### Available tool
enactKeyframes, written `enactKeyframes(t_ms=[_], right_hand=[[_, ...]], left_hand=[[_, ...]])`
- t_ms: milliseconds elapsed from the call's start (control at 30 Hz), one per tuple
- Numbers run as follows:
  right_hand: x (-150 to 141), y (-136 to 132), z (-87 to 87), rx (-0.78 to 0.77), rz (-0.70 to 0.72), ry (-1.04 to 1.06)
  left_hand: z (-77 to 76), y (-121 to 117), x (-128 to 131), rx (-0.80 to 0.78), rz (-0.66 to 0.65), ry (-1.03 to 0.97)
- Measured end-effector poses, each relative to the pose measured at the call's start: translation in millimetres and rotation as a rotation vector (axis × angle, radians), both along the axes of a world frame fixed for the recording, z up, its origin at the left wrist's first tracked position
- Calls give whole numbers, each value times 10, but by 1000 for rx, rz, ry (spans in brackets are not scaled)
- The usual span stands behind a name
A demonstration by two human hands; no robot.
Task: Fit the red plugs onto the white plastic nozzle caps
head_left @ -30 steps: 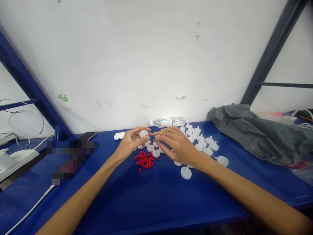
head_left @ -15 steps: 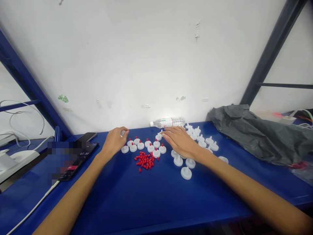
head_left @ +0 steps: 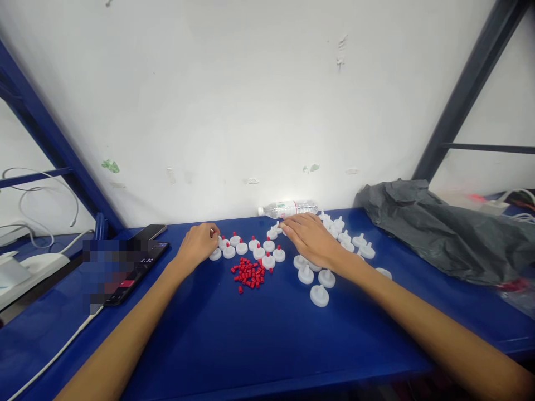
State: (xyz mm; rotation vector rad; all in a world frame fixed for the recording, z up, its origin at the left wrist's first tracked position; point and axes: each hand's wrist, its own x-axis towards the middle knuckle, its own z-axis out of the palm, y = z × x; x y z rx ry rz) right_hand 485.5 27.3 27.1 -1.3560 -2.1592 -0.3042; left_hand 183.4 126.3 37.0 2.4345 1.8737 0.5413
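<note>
My left hand (head_left: 199, 243) is at the left end of a group of white round caps with red-tipped spouts (head_left: 228, 252). Its fingers are curled together, and whatever is between them is hidden. Just right of these caps my right hand (head_left: 308, 237) reaches over more white caps, fingers stretched out and palm down. Near its fingertips stand white spouted caps without red tips (head_left: 272, 233). A pile of small red caps (head_left: 249, 273) lies between the hands. Under and beyond my right wrist are several plain white spouted caps (head_left: 320, 296).
A clear plastic bottle (head_left: 288, 209) lies along the wall at the back. On the left are two phones, the nearer one (head_left: 137, 273) with a white cable (head_left: 62, 353). A dark grey plastic bag (head_left: 451, 234) covers the right side of the blue table (head_left: 251, 345).
My left hand has lowered slightly beside the red-tipped caps, and the white piece seen at its fingers is now hidden. My right hand has barely moved; the view shifted slightly.
</note>
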Motion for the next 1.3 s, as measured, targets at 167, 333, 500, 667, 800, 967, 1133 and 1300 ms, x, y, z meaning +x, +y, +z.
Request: enactKeyframes(t_ms=[167,333,500,667,800,967,1133,1300], right_hand=[[86,72,-109,-146,-85,-18],[153,125,-181,-193,-77,-20],[151,128,-148,-197,-66,-21],[133,96,-98,-218,-53,-33],[116,71,-61,-221,-42,-38],[77,36,35,-163,-24,-27],[37,9,89,-79,3,-7],[0,-11,71,-23,50,27]], left_hand=[[-10,-8,7,24,8,22],[36,-70,59,110,-45,34],[108,-181,151,199,-285,25],[107,-301,213,179,-494,31],[132,-383,211,155,-598,41],[200,-434,167,29,-613,86],[159,-411,156,-62,-595,119],[110,-406,192,-38,-597,135]])
